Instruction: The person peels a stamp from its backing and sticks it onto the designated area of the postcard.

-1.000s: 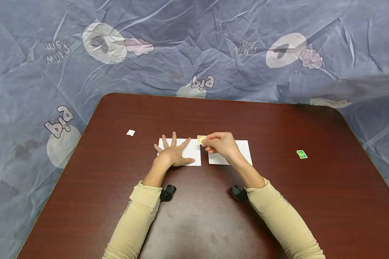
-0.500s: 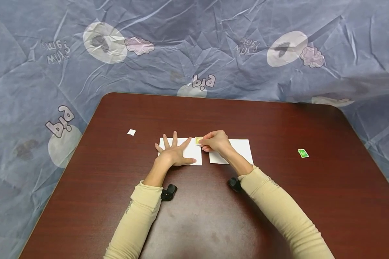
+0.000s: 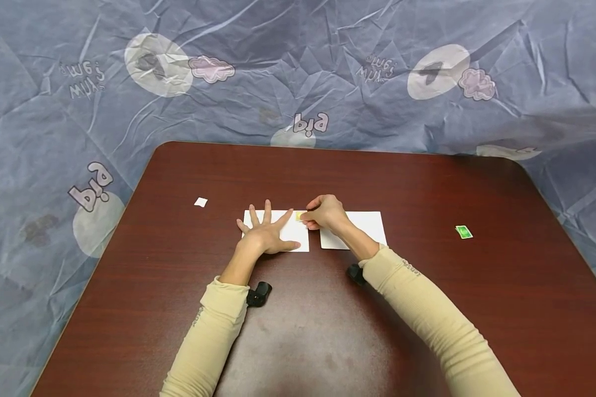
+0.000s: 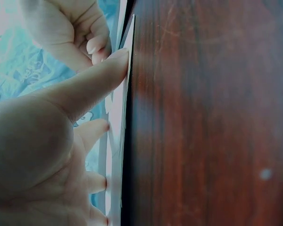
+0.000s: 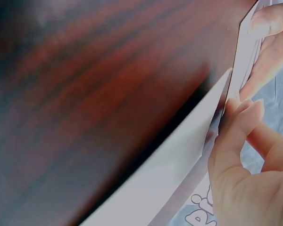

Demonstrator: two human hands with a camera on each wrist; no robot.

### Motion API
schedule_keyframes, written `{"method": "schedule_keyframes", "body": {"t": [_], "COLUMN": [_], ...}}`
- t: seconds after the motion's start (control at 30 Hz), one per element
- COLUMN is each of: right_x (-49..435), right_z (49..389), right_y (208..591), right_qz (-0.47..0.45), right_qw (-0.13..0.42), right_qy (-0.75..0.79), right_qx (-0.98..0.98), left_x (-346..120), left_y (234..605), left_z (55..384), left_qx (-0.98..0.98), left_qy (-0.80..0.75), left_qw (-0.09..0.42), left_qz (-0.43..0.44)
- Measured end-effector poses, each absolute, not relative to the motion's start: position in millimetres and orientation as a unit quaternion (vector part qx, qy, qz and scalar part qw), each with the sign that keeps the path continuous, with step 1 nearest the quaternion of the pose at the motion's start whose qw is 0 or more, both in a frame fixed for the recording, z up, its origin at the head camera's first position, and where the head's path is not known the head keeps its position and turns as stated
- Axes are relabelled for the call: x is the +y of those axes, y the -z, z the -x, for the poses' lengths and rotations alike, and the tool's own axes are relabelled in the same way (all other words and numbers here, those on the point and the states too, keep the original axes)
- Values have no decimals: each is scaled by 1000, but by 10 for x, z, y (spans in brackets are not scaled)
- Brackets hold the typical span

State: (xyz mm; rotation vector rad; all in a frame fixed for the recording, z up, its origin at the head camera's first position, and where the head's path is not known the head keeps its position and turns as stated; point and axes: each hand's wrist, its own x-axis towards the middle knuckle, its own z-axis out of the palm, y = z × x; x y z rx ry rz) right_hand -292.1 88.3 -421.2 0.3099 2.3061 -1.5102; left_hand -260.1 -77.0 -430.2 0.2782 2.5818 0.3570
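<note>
Yellow square (image 3: 298, 215) was pinched in right grip (image 3: 330, 215) at far right corner of left sheet (image 3: 298, 232), not yet let go. Sheet was covered by left grip (image 3: 264, 238), fingers spread. Green square (image 3: 464, 231) on bench (image 3: 303, 179) was untouched.

Left to right across mid-frame, the reddish-brown table (image 3: 303, 331) bore a white scrap (image 3: 201, 202), a white sheet (image 3: 298, 231), another sheet (image 3: 368, 226), a green card (image 3: 464, 232)

A small yellow square of paper (image 3: 298, 216), its right side hidden, was over the far right-hand corner of a white rectangular sheet of paper (image 3: 296, 234); whether the two touched could not be told. The sheet lay flat, partly covered, longer side running left to right.
</note>
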Motion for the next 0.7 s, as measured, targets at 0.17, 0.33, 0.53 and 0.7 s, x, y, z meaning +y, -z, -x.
{"method": "schedule_keyframes", "body": {"t": [0.17,0.33,0.53,0.7], "right_x": [858,843,834,821], "right_z": [2949,2980,3011,3023], "right_y": [4183,4183,4186,4174], "right_qz": [-107,-101,-99,-101], "right_qw": [190,194,199,196], "right_qy": [512,493,479,459], "right_qx": [831,842,849,861], "left_x": [-770,-773,-777,-778], "left_y": [4312,4322,4323,4313], "left_z": [2611,2613,2607,2607], "left_qx": [952,951,950,949], "left_qy": [-131,-131,-133,-134], "left_qw": [258,259,261,262], "left_qz": [-104,-106,-109,-111]}}
